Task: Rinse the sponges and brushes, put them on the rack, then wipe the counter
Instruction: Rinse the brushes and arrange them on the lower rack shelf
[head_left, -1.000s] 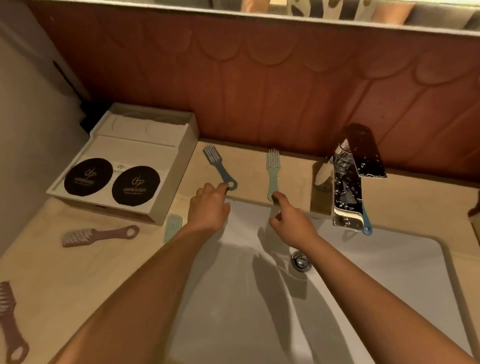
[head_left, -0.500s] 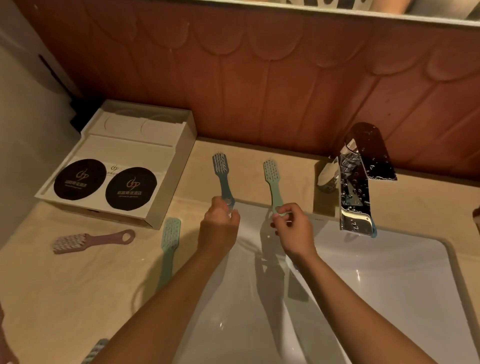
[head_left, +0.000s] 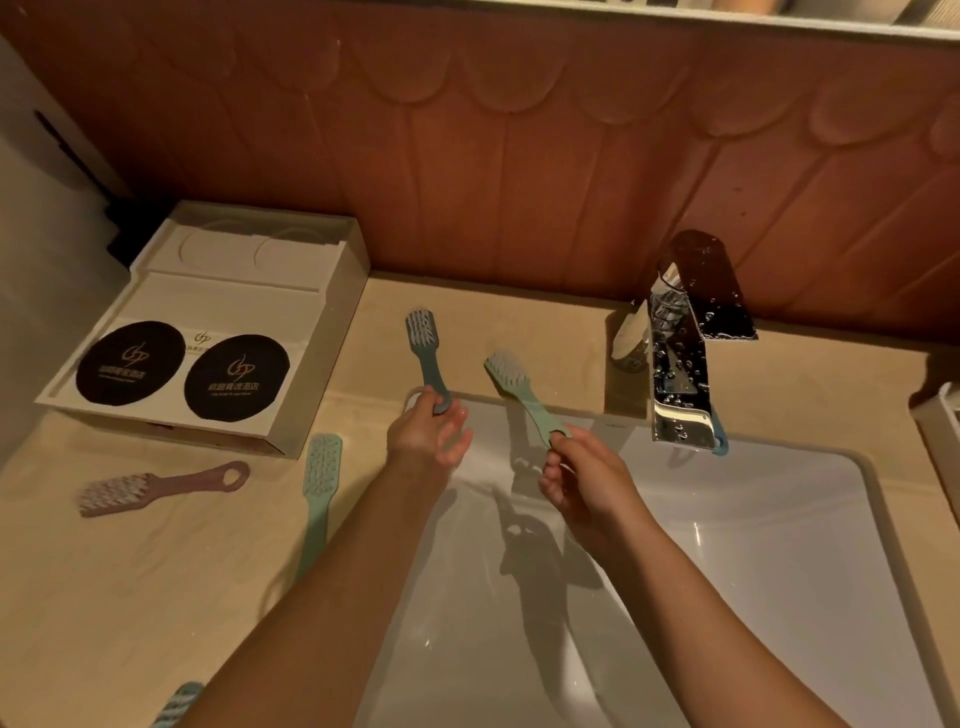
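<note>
My left hand (head_left: 428, 434) grips the handle end of a blue brush (head_left: 426, 348), whose bristle head points away over the counter behind the sink. My right hand (head_left: 582, 478) pinches the handle end of a mint-green brush (head_left: 514, 387), lifted and tilted over the sink's back edge. Another mint-green brush (head_left: 319, 493) lies on the counter left of the sink, and a pink brush (head_left: 156, 486) lies further left. A blue-bristled brush (head_left: 179, 704) peeks in at the bottom edge. A blue handle (head_left: 719, 434) shows behind the faucet.
A white sink basin (head_left: 727, 571) fills the lower right, with a wet chrome faucet (head_left: 680, 364) at its back. A white tray (head_left: 332, 332) with two black round coasters sits at the back left. A reddish wall panel rises behind the beige counter (head_left: 104, 597).
Both hands closed on the brush handles and lifted them off the counter. The green brush in my right hand has tilted left and come nearer over the sink edge.
</note>
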